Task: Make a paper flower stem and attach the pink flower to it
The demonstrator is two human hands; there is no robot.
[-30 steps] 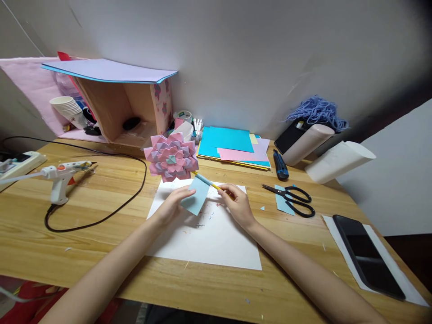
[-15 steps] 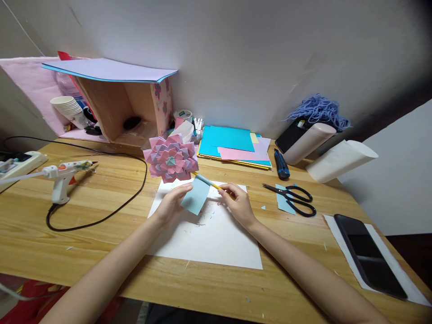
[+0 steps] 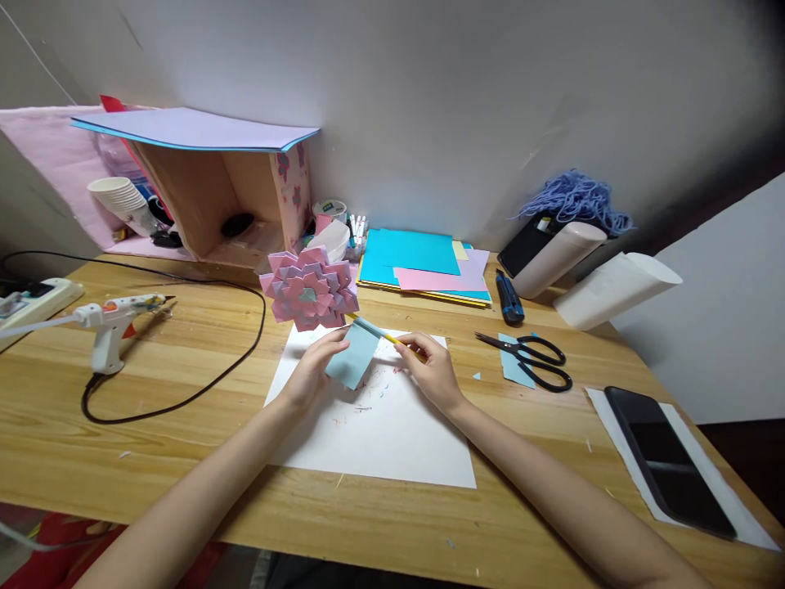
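Note:
A paper flower with folded pink and lilac petals and a pale blue centre tops a thin yellow stick. Round the upper part of that stick is the edge of a pale blue paper piece, whose rest hangs down flat. My left hand holds this piece at its left side, thumb at the edge and other fingers partly hidden behind. The stick's lower end is pinched between the thumb and fingers of my right hand. Both hands are above a white sheet with small coloured marks.
At left lies a glue gun with a looping black cable. Black scissors rest on blue paper at right, near a utility knife and a phone. Behind are coloured sheets and an open box.
The whole view has shifted very slightly. Both hands keep their hold on the blue paper and the stick, with hardly any movement between them.

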